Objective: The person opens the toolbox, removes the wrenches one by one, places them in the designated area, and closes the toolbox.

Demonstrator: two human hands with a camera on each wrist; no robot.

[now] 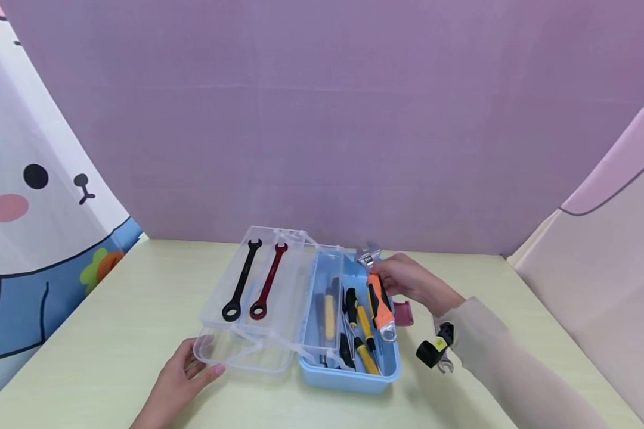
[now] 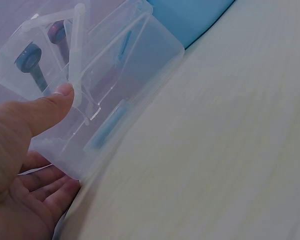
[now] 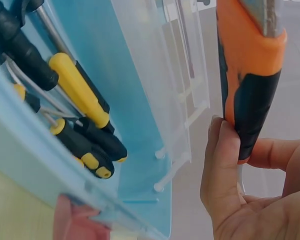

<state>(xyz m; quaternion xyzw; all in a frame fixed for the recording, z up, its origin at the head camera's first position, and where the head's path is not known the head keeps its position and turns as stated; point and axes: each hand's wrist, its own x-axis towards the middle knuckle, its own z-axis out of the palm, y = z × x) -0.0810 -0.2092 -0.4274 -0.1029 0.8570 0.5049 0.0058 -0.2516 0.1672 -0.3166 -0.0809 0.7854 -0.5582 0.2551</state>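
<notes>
Here, right hand [image 1: 408, 281] fingers around wrench [image 1: 380, 301] above box rim [image 1: 349, 376]; left hand [image 1: 179, 375] fingers open

Orange-handled wrench [image 1: 380, 302] over blue toolbox [image 1: 354, 374]
</notes>
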